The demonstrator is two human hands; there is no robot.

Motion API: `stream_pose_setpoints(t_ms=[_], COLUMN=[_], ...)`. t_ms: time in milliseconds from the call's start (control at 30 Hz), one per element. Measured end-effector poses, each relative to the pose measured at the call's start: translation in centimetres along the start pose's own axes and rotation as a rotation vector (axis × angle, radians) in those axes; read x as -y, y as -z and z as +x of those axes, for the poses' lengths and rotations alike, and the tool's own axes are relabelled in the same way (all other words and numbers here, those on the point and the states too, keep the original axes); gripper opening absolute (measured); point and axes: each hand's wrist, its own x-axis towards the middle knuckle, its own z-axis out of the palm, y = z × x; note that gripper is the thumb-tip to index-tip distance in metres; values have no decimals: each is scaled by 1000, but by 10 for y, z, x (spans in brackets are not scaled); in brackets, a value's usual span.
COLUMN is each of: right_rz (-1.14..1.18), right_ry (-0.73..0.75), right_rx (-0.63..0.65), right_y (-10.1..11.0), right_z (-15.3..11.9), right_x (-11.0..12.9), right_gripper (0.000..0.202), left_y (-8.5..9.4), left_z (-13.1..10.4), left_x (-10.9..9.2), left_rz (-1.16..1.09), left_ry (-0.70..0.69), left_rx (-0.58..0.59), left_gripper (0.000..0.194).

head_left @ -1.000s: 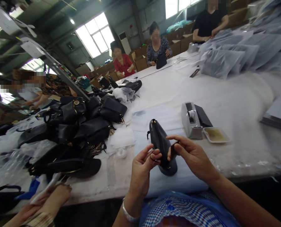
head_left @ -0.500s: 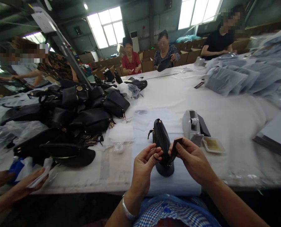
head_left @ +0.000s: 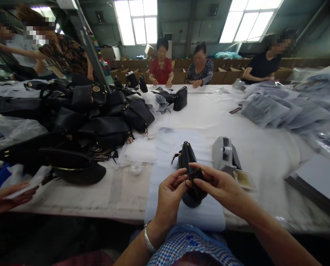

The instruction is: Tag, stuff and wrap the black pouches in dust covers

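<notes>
A small black bag (head_left: 187,153) with a gold zipper stands on white sheets (head_left: 165,147) in front of me, its pull strap hanging at the left. Over its near part, my right hand (head_left: 213,181) pinches a dark tag (head_left: 196,175) between thumb and fingers. Close beside it, my left hand (head_left: 173,188) is closed, thumb against fingertips, on a thin dark loop of cord (head_left: 187,180). Both hands nearly touch above the bag.
Black bags (head_left: 104,129) are heaped at the left, beside a person's hand holding white paper (head_left: 29,184). A tape dispenser (head_left: 222,153) and a small dish (head_left: 244,178) stand right of the bag. Wrapped grey packets (head_left: 276,107) lie at the back right. People sit across the table.
My right hand has brought the tag left, close to my left hand and the cord. Across the table, a black bag now stands on the tabletop, out of a person's hands. The camera view has shifted.
</notes>
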Motion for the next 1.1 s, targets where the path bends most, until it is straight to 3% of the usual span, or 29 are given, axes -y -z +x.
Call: stream_pose_setpoints(t_ms=[300, 433, 533, 667, 767, 833, 900, 1033, 1100], right_rz=[-268, -370, -422, -288, -58, 68, 56, -269, -374], right_ry=[101, 105, 92, 80, 66, 56, 68, 248, 389], right_rx=[68, 113, 139, 221, 259, 184, 0, -475, -571], right_y=[1, -1, 0, 4, 4, -1, -10, -29, -34], right_z=[1, 2, 8, 18, 18, 14, 6, -8, -12], right_x=[15, 13, 12, 13, 12, 8, 0, -22, -32], right_gripper=[50, 65, 79, 84, 81, 73, 60, 33, 23], left_y=[-2, 1, 6, 9, 11, 14, 17, 23, 23], left_z=[1, 5, 10, 17, 16, 14, 10, 7, 7], left_x=[-5, -13, -20, -32, -39, -40, -36, -26, -24], left_rz=[-50, 107, 298, 484, 559, 548, 490, 407, 398], left_ry=[-11, -41, -110, -218, -252, -259, -243, -187, -167], left_rx=[-19, 95, 183, 293, 279, 206, 150, 80, 53], left_gripper=[52, 40, 44, 52, 47, 46, 47, 46, 45])
